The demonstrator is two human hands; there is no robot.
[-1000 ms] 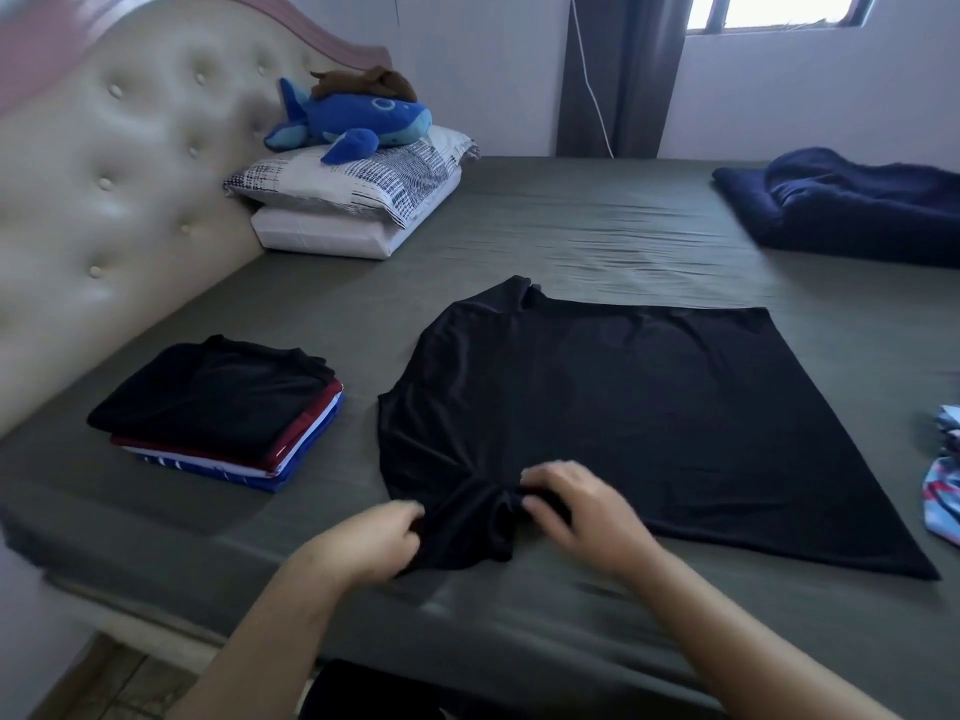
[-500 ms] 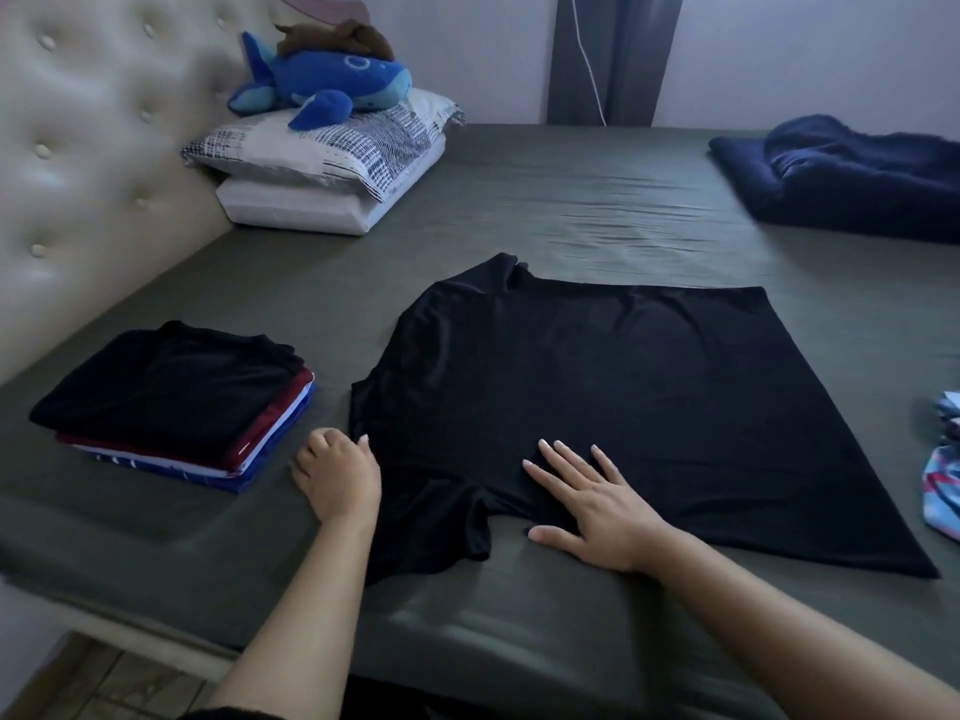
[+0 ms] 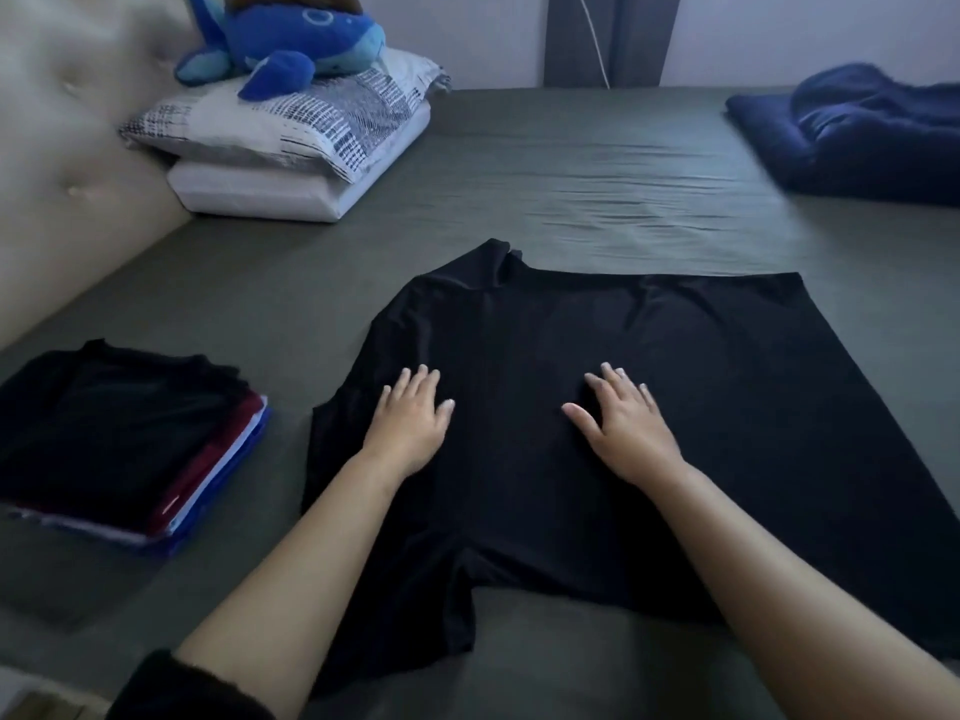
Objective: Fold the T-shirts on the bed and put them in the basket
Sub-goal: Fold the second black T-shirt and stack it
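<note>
Both forearms are reaching forward over the bed. Left hand and right hand are lying flat, fingers spread, gripping nothing, pressing the black T-shirt. Folded stack is sitting left.

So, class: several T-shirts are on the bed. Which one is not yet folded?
The black T-shirt spread flat under both hands; the others sit folded in the stack at left.

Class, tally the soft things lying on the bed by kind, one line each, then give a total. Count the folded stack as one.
Spread T-shirt: 1
Folded stack: 1
Pillows: 2
Plush toy: 1
Blue blanket: 1
Total: 6
</note>
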